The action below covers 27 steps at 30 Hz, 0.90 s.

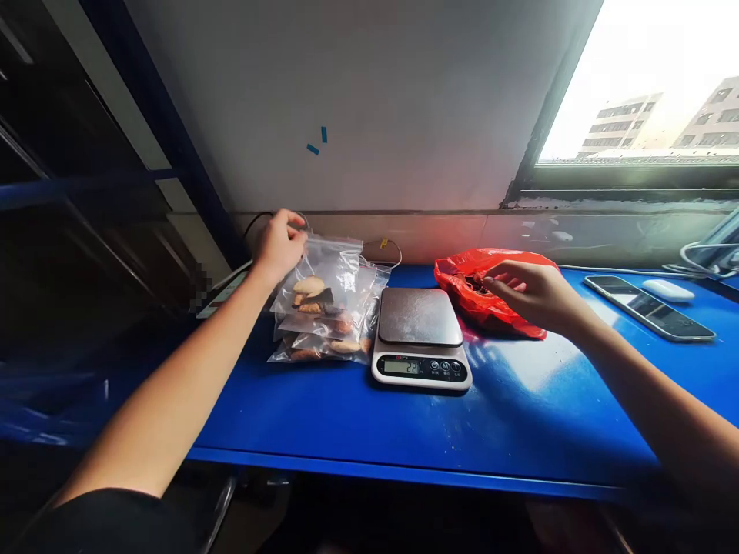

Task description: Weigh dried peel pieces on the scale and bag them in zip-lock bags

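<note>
My left hand (281, 245) pinches the upper left corner of a clear zip-lock bag (340, 265). Pale brown dried slices and a dark piece (312, 296) lie in its bottom. This bag rests over other filled clear bags (323, 348). My right hand (534, 292) reaches over the opening of a red plastic bag (513, 319), its fingers closed at some dark contents (474, 285); what they grip is hidden. Between the hands stands a kitchen scale (421, 315) with a bare metal plate and a lit display.
The blue table (346, 431) meets a pale wall behind. A smartphone (650, 308) and a white earphone case (668, 290) lie at the right, below a window. Thin cables (623, 269) run along the wall. A blue frame post (167, 131) rises at the left.
</note>
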{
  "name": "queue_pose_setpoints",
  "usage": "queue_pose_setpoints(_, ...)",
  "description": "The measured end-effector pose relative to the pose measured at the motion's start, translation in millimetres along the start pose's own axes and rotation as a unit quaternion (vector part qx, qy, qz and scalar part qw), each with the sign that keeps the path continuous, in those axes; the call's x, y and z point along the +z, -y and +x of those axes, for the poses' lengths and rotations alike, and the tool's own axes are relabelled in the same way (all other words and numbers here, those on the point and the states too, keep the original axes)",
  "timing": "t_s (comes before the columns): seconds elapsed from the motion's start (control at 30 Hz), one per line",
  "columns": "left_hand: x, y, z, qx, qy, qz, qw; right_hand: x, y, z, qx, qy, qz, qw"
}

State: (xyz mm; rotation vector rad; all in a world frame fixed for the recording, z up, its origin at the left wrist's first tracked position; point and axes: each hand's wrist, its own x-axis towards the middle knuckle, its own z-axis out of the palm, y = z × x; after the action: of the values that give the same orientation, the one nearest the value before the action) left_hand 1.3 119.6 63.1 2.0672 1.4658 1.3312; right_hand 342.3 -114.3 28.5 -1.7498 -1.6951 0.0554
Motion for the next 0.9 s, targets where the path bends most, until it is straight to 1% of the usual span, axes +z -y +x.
queue_pose_setpoints(0.03,3.6,5.8,2.7,-0.008,0.015,0.033,0.999,-1.2,-1.4,-0.9,0.003,-0.002,-0.001,1.000)
queue_pose_setpoints(0.07,4.9,9.9,2.5,-0.011,0.016,0.050,0.999,-2.9,-3.6,-1.7,0.008,-0.014,-0.003,1.000)
queue_pose_setpoints(0.1,3.9,11.8,-0.8,-0.006,0.012,0.068,0.998,-4.8,-6.4,-2.4,0.014,-0.027,-0.009,0.999)
queue_pose_setpoints(0.13,0.9,11.6,-7.0,0.016,0.002,0.082,0.997,-6.7,-9.7,-2.7,0.018,-0.040,-0.020,0.999)
queue_pose_setpoints(0.17,-3.5,9.3,-15.8,0.050,-0.010,0.089,0.995,-8.2,-13.4,-2.6,0.022,-0.051,-0.032,0.998)
queue_pose_setpoints(0.23,-14.0,-0.4,-37.8,0.164,-0.018,0.114,0.980,-9.0,-21.1,-0.9,0.019,-0.062,-0.067,0.996)
queue_pose_setpoints(0.27,-18.4,-6.7,-49.0,0.206,-0.004,0.122,0.971,-7.9,-24.7,0.6,0.016,-0.065,-0.086,0.994)
queue_pose_setpoints(0.3,-21.4,-12.9,-59.1,0.229,0.014,0.134,0.964,-5.8,-27.9,2.4,0.014,-0.063,-0.104,0.992)
queue_pose_setpoints(0.33,-22.5,-18.4,-67.4,0.238,0.027,0.142,0.961,-2.8,-30.7,4.2,0.013,-0.061,-0.121,0.991)
queue_pose_setpoints(0.4,-18.9,-25.0,-77.1,0.237,0.057,0.166,0.955,4.7,-35.0,7.4,0.018,-0.047,-0.148,0.988)
queue_pose_setpoints(0.43,-15.0,-25.5,-78.7,0.227,0.081,0.188,0.952,8.4,-36.5,8.2,0.023,-0.037,-0.157,0.987)
queue_pose_setpoints(0.47,-10.5,-24.4,-78.7,0.208,0.117,0.216,0.947,11.5,-37.5,8.2,0.028,-0.022,-0.168,0.985)
queue_pose_setpoints(0.5,-6.2,-21.8,-77.7,0.182,0.160,0.245,0.939,13.6,-38.1,7.2,0.036,0.002,-0.182,0.983)
queue_pose_setpoints(0.57,-0.6,-14.0,-74.8,0.126,0.238,0.284,0.920,14.4,-38.5,1.5,0.044,0.067,-0.208,0.975)
queue_pose_setpoints(0.6,0.0,-9.6,-73.8,0.107,0.261,0.291,0.914,13.1,-38.4,-3.5,0.036,0.100,-0.218,0.970)
queue_pose_setpoints(0.63,-0.8,-5.8,-73.7,0.095,0.273,0.292,0.912,10.9,-38.3,-9.9,0.019,0.121,-0.229,0.966)
queue_pose_setpoints(0.67,-2.7,-3.0,-74.6,0.087,0.276,0.294,0.911,8.2,-38.3,-17.7,-0.002,0.125,-0.242,0.962)
queue_pose_setpoints(0.7,-5.2,-2.0,-76.5,0.084,0.274,0.299,0.910,5.3,-38.5,-26.6,-0.022,0.116,-0.253,0.960)
queue_pose_setpoints(0.77,-9.2,-8.0,-82.9,0.099,0.244,0.319,0.910,-0.3,-38.9,-46.1,-0.057,0.091,-0.277,0.955)
queue_pose_setpoints(0.8,-9.1,-16.0,-86.8,0.126,0.217,0.324,0.912,-2.5,-38.9,-55.8,-0.075,0.087,-0.285,0.952)
queue_pose_setpoints(0.83,-6.9,-27.7,-90.8,0.167,0.186,0.318,0.915,-4.3,-38.6,-64.6,-0.096,0.091,-0.289,0.948)
queue_pose_setpoints(0.87,-1.9,-42.9,-94.3,0.220,0.158,0.297,0.916,-5.8,-37.7,-72.0,-0.118,0.097,-0.292,0.944)
queue_pose_setpoints(0.9,6.2,-60.8,-97.0,0.271,0.151,0.259,0.915,-7.1,-36.4,-77.7,-0.138,0.099,-0.295,0.940)
